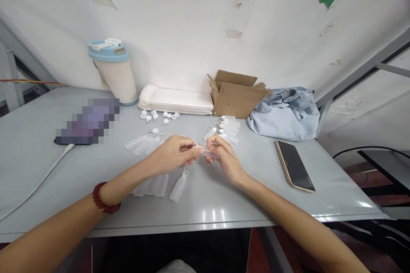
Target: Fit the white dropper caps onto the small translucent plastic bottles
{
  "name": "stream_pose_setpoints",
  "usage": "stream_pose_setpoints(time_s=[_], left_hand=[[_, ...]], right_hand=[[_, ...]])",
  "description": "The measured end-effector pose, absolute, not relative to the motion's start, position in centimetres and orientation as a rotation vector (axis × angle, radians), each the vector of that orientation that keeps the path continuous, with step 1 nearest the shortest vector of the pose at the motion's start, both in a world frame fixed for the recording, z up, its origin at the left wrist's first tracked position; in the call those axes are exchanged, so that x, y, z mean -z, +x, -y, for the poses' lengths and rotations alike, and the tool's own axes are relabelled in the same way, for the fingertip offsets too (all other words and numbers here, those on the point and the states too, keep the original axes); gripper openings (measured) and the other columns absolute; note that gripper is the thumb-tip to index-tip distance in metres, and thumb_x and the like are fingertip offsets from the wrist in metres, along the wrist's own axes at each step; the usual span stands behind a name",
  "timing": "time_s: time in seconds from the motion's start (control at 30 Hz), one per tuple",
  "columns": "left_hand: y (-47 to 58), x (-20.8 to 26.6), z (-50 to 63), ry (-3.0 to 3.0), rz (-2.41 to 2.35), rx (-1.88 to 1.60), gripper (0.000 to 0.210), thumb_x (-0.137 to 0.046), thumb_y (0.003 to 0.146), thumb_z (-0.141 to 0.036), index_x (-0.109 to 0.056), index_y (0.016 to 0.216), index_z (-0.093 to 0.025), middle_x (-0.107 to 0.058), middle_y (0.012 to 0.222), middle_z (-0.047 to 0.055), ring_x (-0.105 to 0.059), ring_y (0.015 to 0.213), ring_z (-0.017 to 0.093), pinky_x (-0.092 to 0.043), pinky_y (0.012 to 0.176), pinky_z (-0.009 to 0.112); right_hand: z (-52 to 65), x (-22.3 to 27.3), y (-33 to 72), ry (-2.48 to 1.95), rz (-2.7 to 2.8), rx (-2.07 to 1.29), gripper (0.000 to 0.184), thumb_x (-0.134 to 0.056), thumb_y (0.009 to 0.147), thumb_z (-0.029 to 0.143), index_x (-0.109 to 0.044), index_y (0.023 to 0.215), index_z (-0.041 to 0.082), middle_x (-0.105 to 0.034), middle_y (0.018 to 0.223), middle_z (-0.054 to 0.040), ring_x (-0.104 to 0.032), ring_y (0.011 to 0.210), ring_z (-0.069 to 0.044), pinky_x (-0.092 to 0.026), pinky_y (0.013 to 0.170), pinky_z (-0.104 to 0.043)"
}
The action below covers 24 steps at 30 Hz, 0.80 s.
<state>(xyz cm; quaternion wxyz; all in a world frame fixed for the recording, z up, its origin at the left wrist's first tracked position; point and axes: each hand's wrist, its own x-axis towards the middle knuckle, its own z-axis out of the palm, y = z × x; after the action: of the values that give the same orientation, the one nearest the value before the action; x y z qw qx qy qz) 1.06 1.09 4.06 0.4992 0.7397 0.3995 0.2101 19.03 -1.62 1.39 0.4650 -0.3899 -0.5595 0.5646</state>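
Note:
Above the middle of the table, both of my hands are closed on one small translucent plastic squeeze bottle [211, 154]. My left hand [176, 153] pinches its neck end, where fingers hide most of the top. The body of the bottle lies between the thumb and fingers of my right hand [228, 163]. Just below sits a loose bottle with a looped cap [179, 187]. More bottles [156, 185] lie partly behind my left forearm, and others [141, 143] fan out beyond it. Past my right hand is a pile of bottles with thin needle tips [229, 126].
Several white needle caps [165, 115] are scattered near a stack of white packets [179, 100]. Behind stand a tumbler [117, 74] and an open cardboard box [235, 99], beside bunched blue cloth [285, 115]. A phone [294, 165] lies right; a cabled, blurred-out device [89, 123] stands left.

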Motion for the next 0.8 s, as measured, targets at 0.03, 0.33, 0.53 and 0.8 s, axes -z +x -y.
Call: stream_pose_setpoints(time_s=[0.03,0.33,0.53,0.8], left_hand=[[1.00,-4.11,-1.11,1.790,-0.957,-0.514,0.032,-0.055,0.085,-0.043,-0.066,0.072,-0.017,-0.059,0.060,-0.002,-0.056,0.057,0.011,-0.042,0.052,0.019],[0.98,-3.98,-1.02,1.684,-1.004,-0.536,0.024,-0.066,0.076,-0.040,-0.071,0.085,-0.018,-0.060,0.061,-0.003,-0.056,0.059,0.012,-0.042,0.053,0.020],[0.93,-4.53,-1.21,1.713,-1.001,-0.542,0.031,-0.061,0.080,-0.043,-0.063,0.065,-0.016,-0.057,0.056,-0.002,-0.054,0.055,0.011,-0.041,0.053,0.021],[0.56,-4.01,-1.74,1.644,-0.986,-0.512,0.037,-0.053,0.085,-0.044,-0.060,0.063,-0.015,-0.060,0.059,0.000,-0.056,0.052,0.012,-0.043,0.053,0.023]], right_hand=[[1.62,-1.37,19.03,-0.960,1.376,-1.387,0.005,-0.044,0.080,0.024,-0.044,0.076,0.021,-0.041,0.055,0.0063,-0.040,0.054,-0.011,-0.037,0.058,-0.027],[1.56,-1.21,19.08,-1.016,1.418,-1.324,0.011,-0.044,0.085,0.028,-0.047,0.078,0.020,-0.044,0.056,0.0055,-0.044,0.053,-0.012,-0.038,0.058,-0.026],[1.73,-1.18,19.18,-1.069,1.723,-0.945,0.016,-0.046,0.091,0.034,-0.054,0.089,0.019,-0.059,0.081,-0.0013,-0.053,0.071,-0.013,-0.040,0.064,-0.026],[1.98,-0.65,19.19,-1.085,1.845,-0.735,0.020,-0.042,0.095,0.032,-0.054,0.102,0.018,-0.064,0.091,-0.0065,-0.059,0.075,-0.016,-0.045,0.070,-0.030]])
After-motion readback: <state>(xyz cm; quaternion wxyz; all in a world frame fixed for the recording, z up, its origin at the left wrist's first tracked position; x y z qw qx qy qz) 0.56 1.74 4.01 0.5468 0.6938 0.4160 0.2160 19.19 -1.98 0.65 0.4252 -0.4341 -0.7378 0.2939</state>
